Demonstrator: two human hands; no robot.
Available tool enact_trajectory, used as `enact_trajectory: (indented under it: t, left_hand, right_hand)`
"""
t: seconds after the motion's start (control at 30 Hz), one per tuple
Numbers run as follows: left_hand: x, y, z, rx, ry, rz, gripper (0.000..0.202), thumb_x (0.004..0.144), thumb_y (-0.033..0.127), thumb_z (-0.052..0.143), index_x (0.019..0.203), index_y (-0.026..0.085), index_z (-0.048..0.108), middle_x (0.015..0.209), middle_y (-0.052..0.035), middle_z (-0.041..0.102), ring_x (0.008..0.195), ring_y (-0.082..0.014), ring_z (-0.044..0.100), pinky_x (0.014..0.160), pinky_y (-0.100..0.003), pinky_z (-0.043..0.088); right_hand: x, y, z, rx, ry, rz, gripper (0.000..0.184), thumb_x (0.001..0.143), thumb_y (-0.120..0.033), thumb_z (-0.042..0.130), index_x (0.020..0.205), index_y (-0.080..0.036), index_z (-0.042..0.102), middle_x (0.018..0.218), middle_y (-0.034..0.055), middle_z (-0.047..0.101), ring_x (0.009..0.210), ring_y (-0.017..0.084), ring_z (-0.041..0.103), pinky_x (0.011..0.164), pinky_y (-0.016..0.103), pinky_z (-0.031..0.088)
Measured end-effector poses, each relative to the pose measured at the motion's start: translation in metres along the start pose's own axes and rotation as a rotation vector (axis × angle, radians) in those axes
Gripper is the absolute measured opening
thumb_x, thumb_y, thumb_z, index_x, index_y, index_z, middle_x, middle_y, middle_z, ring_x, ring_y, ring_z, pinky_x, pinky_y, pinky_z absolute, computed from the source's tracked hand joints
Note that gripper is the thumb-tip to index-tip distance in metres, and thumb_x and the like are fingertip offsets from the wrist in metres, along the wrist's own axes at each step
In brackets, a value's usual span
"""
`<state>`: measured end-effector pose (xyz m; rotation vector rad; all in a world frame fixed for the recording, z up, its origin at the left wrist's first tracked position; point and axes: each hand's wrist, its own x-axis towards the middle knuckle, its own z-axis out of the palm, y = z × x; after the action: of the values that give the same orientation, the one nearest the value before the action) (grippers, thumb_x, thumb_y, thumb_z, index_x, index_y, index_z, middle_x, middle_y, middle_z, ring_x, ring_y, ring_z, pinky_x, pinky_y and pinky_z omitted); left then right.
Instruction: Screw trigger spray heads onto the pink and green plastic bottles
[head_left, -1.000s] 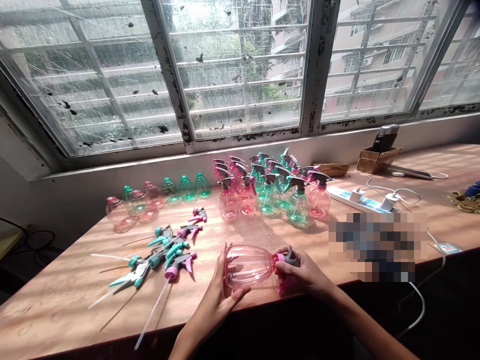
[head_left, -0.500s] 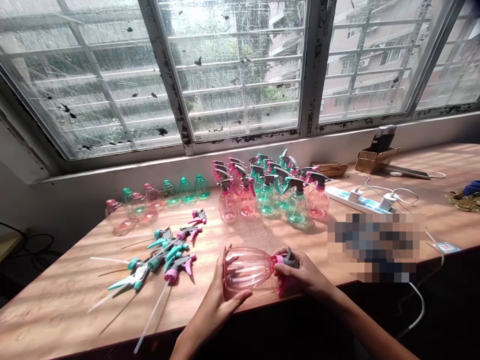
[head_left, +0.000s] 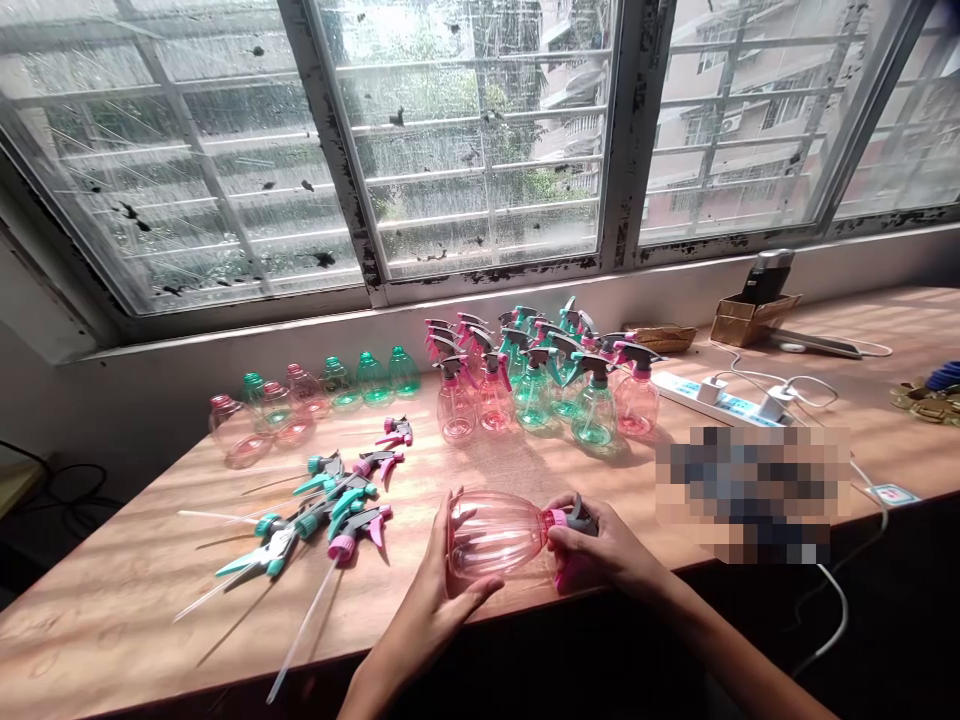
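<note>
A clear pink spray bottle (head_left: 496, 533) lies on its side over the near edge of the wooden table (head_left: 120, 610). My left hand (head_left: 442, 590) cups the bottle's base, fingers curled round it. My right hand (head_left: 600, 550) is closed on the grey and pink trigger sprayer head (head_left: 576, 520) at the bottle's neck. A pile of loose pink and teal sprayer heads (head_left: 330, 500) with long dip tubes lies to the left of my left hand.
Several assembled pink and green spray bottles (head_left: 547, 385) stand behind. Several capless bottles (head_left: 315, 395) sit at the back left. A power strip (head_left: 712, 400) with cables, a cardboard box (head_left: 754, 315) and a blurred patch (head_left: 754, 490) lie to the right. Windows run along the back.
Both hands keep their grip on the bottle and sprayer head; the bottle has shifted only slightly between the frames.
</note>
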<state>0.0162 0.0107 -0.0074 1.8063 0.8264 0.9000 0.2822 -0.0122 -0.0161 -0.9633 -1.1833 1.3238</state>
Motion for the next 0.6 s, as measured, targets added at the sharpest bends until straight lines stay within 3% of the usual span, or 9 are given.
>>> enact_trajectory:
  t: [0.1,0.3,0.43,0.53,0.6]
  left_hand:
    - [0.0016,-0.0018,-0.0008,0.0,-0.014,0.033,0.095,0.095,0.041,0.066,0.159,0.041,-0.005,0.168,-0.012,0.016,0.137,-0.0332,0.047,0.116,-0.055,0.036]
    - [-0.0006,-0.0006,0.0,0.007,-0.005,0.009,0.106,0.091,0.04,0.071,0.159,0.038,-0.01,0.165,-0.0134,0.026,0.141,-0.0347,0.044,0.117,-0.055,0.034]
    - [-0.0018,0.0043,-0.0003,0.011,0.022,0.0,0.097,0.091,0.038,0.071,0.16,0.037,0.002,0.165,-0.0123,0.024,0.147,-0.0355,0.034,0.12,-0.056,0.028]
    - [0.0002,0.0032,-0.0008,0.012,0.007,0.009,0.091,0.091,0.039,0.072,0.159,0.037,0.011,0.165,-0.0123,0.024,0.145,-0.0363,0.038,0.117,-0.054,0.036]
    - [0.0017,-0.0006,-0.0006,0.009,0.01,0.027,0.092,0.091,0.041,0.071,0.159,0.039,0.009,0.167,-0.0121,0.019,0.139,-0.0358,0.045,0.114,-0.053,0.04]
  right_hand:
    - [-0.0002,0.0,-0.0004,-0.013,0.008,-0.002,0.046,0.075,-0.048,0.085,0.101,-0.017,0.063,0.074,0.0025,0.074,0.063,0.019,0.069,0.064,0.032,0.055]
    - [-0.0019,-0.0033,0.0029,0.001,-0.001,0.011,0.049,0.072,-0.052,0.086,0.099,-0.019,0.061,0.071,0.0014,0.074,0.059,0.021,0.07,0.062,0.034,0.057]
    - [-0.0017,-0.0026,0.0023,0.019,-0.011,0.01,0.051,0.068,-0.048,0.09,0.099,-0.019,0.061,0.069,0.0006,0.074,0.058,0.02,0.07,0.06,0.033,0.057]
    - [-0.001,-0.0022,0.0016,0.006,-0.009,-0.012,0.046,0.073,-0.048,0.086,0.098,-0.018,0.062,0.069,0.0007,0.074,0.058,0.019,0.069,0.06,0.031,0.056]
    - [-0.0007,-0.0028,0.0019,0.006,-0.021,-0.018,0.043,0.077,-0.048,0.083,0.098,-0.019,0.061,0.067,0.0004,0.073,0.056,0.019,0.069,0.059,0.031,0.056]
